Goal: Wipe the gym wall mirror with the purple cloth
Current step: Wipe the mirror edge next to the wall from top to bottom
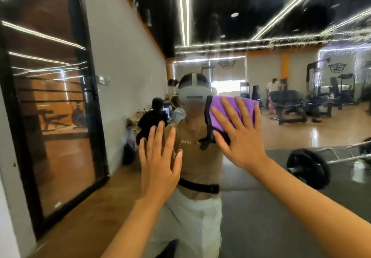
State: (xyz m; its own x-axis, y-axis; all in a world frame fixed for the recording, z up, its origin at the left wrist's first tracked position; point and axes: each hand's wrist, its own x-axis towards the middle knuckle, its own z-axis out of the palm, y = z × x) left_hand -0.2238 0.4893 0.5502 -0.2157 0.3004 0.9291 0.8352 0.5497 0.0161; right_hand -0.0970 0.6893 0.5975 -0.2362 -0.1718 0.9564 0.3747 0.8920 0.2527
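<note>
Right hand (239, 135) flat, fingers straight and spread, pressing the purple cloth (236, 108) against the wall mirror (281, 27); cloth sits under the fingers, its top edge and right corner sticking out past the fingertips. Left hand (159, 157) also flat and open, fingers spread, palm toward the glass lower left of the cloth, holding nothing; actual contact with the glass can't be told. Mirror shows wet streaks and droplets upper right. Reflected: person in headset, barbell (309, 168) on dark floor mat, gym benches further back. Black-framed door (50, 101) on the grey wall at left.
</note>
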